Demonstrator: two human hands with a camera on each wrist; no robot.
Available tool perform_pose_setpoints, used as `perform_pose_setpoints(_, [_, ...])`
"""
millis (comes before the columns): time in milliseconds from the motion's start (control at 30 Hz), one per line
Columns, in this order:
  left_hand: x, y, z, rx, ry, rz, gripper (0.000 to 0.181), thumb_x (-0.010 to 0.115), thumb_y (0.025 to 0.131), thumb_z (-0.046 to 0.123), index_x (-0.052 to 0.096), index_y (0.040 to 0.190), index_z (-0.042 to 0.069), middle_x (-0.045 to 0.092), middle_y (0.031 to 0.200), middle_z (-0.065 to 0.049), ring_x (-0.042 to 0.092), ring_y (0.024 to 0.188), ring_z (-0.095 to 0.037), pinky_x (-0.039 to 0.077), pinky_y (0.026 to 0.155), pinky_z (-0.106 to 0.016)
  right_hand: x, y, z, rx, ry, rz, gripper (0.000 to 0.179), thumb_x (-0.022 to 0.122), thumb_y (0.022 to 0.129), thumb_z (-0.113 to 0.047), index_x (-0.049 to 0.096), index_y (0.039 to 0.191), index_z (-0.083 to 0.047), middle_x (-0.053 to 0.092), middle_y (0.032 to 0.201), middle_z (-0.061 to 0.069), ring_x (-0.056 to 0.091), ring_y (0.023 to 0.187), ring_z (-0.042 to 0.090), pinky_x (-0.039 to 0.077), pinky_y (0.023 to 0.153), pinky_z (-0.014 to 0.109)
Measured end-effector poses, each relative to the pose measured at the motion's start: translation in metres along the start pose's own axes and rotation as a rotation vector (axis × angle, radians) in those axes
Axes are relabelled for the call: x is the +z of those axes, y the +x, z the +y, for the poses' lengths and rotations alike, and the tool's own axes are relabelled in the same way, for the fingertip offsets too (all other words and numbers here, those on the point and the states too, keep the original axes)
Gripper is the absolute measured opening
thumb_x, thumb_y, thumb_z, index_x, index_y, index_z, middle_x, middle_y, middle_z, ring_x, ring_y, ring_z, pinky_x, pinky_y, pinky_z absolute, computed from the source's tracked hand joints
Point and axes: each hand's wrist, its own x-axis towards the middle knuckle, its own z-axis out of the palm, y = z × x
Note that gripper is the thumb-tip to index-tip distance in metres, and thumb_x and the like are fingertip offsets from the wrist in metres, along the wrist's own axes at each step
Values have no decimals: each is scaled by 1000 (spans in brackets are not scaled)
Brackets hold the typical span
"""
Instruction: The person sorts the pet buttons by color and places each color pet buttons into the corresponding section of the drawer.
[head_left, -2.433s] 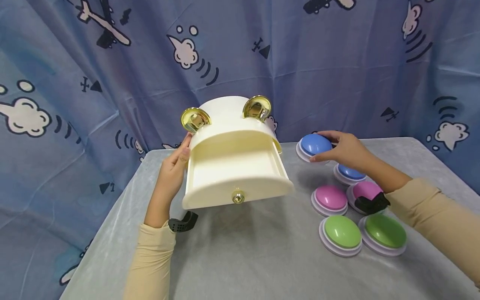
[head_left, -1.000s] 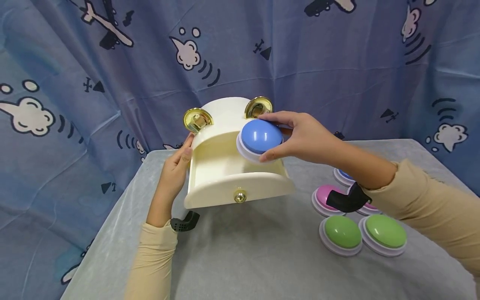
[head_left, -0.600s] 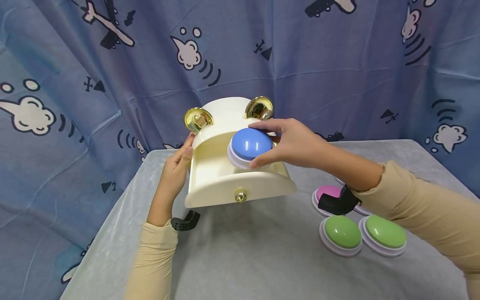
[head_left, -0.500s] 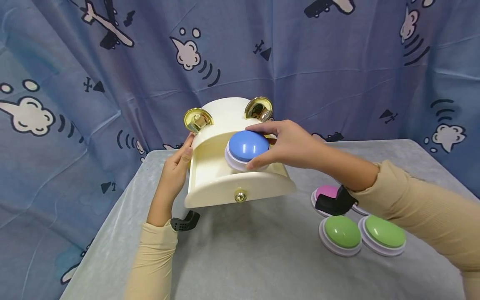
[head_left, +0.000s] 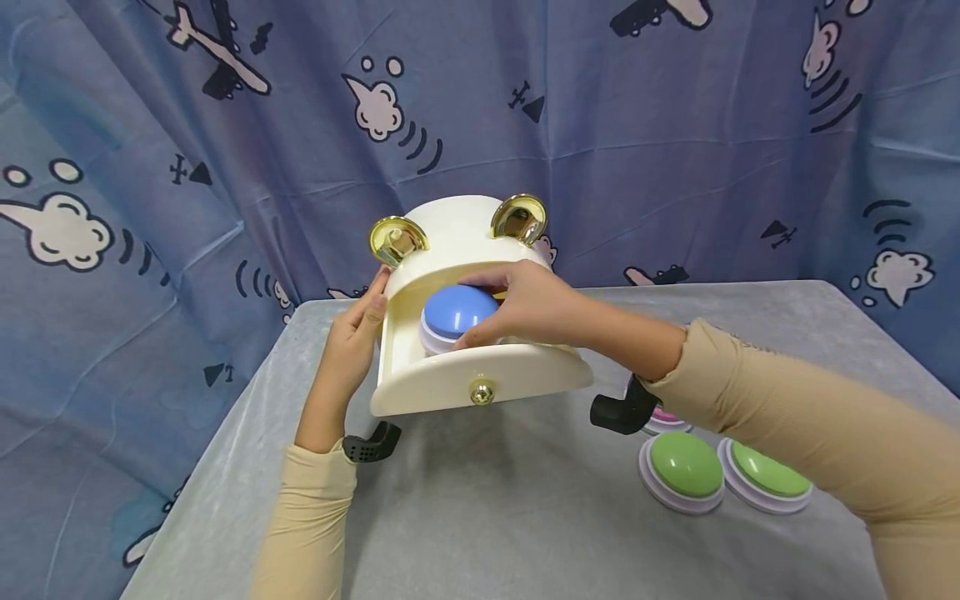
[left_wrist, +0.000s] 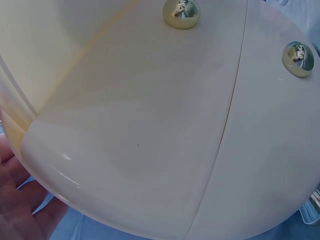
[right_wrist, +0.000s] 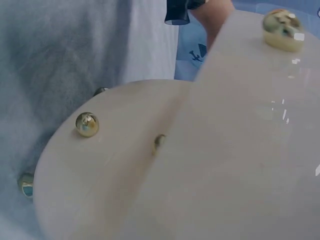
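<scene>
A cream drawer box (head_left: 455, 227) with two gold ear-like discs stands tilted in the middle of the head view, its top drawer (head_left: 431, 382) pulled out. My left hand (head_left: 351, 340) grips the box's left side, the thumb on the near edge. Inside the drawer, my right hand (head_left: 534, 307) holds a blue dome push button (head_left: 459, 311) by its far and near edges; the white base partly hides behind the drawer front. The left wrist view shows my left fingers (left_wrist: 30, 200) beside the curved cream front. Cream drawer fronts (right_wrist: 120, 165) with gold knobs fill much of the right wrist view.
Two green push buttons (head_left: 686, 464) sit on the grey tabletop (head_left: 517, 517), right of the box. Part of a pink button (head_left: 667, 421) shows under my right sleeve (head_left: 780, 400). A blue patterned curtain (head_left: 465, 108) hangs behind the table.
My right hand has carried the blue button from the table's right side leftward and down into the open drawer. My left hand keeps its grip on the box.
</scene>
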Motion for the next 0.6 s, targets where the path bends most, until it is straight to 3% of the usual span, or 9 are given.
perform_pose_setpoints(600, [2,0,0,1,-22,3,47,38,109,34,40,152,17,34,161,6,30,150,-13,23,125,-33,19,26,9,-123,-23,-74,71,89,73,-27,62,137,-12,67,132,4,63,112,19,52,98,34])
